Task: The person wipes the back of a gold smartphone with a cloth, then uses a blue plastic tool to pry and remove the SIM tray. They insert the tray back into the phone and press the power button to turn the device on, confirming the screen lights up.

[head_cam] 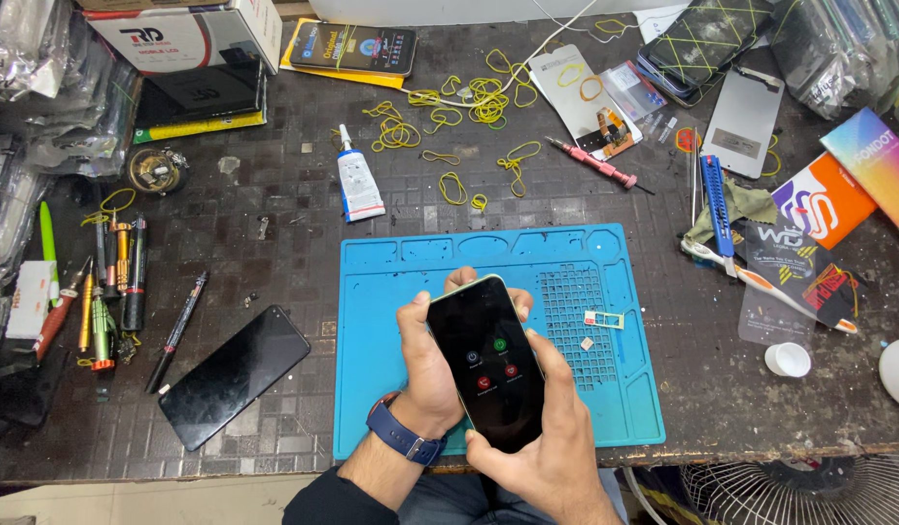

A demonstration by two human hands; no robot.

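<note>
- Black glass fills the head view's centre: a smartphone (488, 360) with a pale green rim, its screen lit with small round icons, held above the blue silicone repair mat (372, 369).
- Its long axis runs from upper left to lower right, the top end pointing away from the person and the bottom end toward the body.
- Left hand (425, 360), a blue watch (403, 435) on its wrist, is closed round the phone's left edge; fingertips show past the top rim, so the phone lies cradled in that palm.
- Right hand (542, 437) is wrapped round the lower right corner from below, its thumb laid along the right edge beside the icons. Both hands grip the phone; the right covers the nearer end.
- On the mat just right of the phone lie a SIM tray (603, 320) and a tiny card (587, 343), apart from both hands.
- Left of the mat a loose dark screen panel (234, 375) lies slanted on the bench, with a black pen (177, 332) beside it.
- Farther back sit a glue tube (357, 180), scattered yellow rubber bands (469, 102) and a red screwdriver (597, 162).
</note>
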